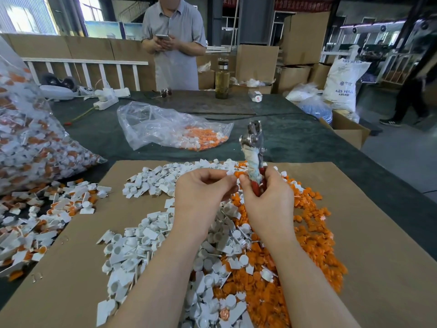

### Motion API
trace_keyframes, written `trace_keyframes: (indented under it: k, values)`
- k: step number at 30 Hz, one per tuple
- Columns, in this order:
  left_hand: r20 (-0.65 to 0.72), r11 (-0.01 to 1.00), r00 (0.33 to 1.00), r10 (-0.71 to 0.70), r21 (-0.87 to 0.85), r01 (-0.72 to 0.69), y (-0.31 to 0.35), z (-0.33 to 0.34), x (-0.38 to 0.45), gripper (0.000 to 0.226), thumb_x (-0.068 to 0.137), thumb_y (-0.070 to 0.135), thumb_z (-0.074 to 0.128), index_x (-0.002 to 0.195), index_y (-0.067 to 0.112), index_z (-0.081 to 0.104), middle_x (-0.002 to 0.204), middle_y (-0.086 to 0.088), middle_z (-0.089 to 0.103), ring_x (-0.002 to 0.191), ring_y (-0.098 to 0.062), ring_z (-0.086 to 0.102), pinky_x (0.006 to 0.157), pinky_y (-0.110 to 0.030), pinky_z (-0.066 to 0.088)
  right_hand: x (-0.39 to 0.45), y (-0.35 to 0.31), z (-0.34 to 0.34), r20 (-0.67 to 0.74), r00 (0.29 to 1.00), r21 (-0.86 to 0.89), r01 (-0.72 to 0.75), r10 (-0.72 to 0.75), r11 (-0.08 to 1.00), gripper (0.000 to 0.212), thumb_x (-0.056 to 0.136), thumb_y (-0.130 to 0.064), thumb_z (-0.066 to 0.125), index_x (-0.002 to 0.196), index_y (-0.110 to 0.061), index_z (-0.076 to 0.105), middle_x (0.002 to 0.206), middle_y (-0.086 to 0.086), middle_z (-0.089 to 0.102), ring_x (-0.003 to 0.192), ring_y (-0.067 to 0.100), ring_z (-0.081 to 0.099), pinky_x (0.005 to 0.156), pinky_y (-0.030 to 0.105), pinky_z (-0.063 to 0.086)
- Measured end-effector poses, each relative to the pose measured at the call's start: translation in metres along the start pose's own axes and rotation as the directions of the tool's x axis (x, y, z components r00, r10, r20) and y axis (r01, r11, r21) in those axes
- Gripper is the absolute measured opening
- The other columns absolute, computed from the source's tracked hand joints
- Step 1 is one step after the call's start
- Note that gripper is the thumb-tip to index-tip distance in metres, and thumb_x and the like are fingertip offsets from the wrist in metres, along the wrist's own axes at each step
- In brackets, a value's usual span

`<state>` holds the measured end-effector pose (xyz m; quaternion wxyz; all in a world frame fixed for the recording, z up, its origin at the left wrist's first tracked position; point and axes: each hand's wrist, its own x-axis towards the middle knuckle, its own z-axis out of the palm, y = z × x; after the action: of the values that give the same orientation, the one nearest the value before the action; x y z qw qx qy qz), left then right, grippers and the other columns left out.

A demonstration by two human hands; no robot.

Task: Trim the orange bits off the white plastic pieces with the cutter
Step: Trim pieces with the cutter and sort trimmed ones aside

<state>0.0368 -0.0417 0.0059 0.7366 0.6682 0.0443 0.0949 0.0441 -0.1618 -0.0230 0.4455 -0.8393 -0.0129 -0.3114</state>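
Note:
My left hand [201, 192] pinches a small white plastic piece [230, 172] with an orange bit [237, 174] at its end, just above the piles. My right hand [267, 197] grips the cutter [253, 150] by its red, cloth-wrapped handles, metal jaws pointing up and away; its thumb tip touches the orange bit. Under my hands lies a heap of trimmed white pieces [146, 245] and, to the right, a heap of orange bits [314, 233], all on a cardboard sheet [383, 268].
Untrimmed white-and-orange pieces [47, 214] lie at the left beside a big full plastic bag [30, 143]. A smaller clear bag [170, 126] lies beyond the cardboard. A person with a phone [175, 43] stands across the table, near a glass bottle [222, 79] and a power strip [106, 102].

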Motion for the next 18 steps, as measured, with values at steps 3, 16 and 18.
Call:
trace_keyframes:
  k: [3,16,18]
  values:
    - [-0.028,0.994,0.998,0.051,0.098,-0.048,-0.0005,0.0016,-0.0003,0.009,0.077,0.011,0.082,0.078,0.018,0.076,0.069,0.0,0.075,0.069,-0.018,0.074,0.069,-0.027,0.062,-0.0005,-0.0012,0.0008,0.0,1.0,-0.009,0.007,-0.007,1.0,0.023,0.089,-0.035,0.066,0.077,-0.032,0.047,0.062,-0.015,0.051,0.067,-0.01,0.055,0.053,0.01,0.041]
    - [0.034,0.919,0.977,0.21,0.335,-0.209,-0.0027,0.002,0.0001,0.019,0.08,0.018,0.08,0.07,0.033,0.074,0.069,0.017,0.073,0.07,-0.004,0.07,0.069,-0.024,0.058,0.0022,-0.0023,-0.0014,0.058,0.998,-0.02,-0.038,0.039,0.999,0.023,0.09,-0.036,0.064,0.076,-0.024,0.051,0.062,-0.012,0.05,0.053,0.004,0.048,0.047,0.014,0.031]
    - [0.015,0.922,0.978,0.207,0.331,-0.2,-0.0037,0.0021,0.0009,0.015,0.08,0.018,0.08,0.072,0.03,0.075,0.07,0.017,0.073,0.07,-0.003,0.07,0.068,-0.022,0.057,0.003,-0.0025,-0.0018,0.083,0.996,-0.005,-0.031,0.032,0.999,0.019,0.091,-0.035,0.064,0.078,-0.025,0.053,0.064,-0.013,0.051,0.054,0.002,0.048,0.048,0.013,0.032]
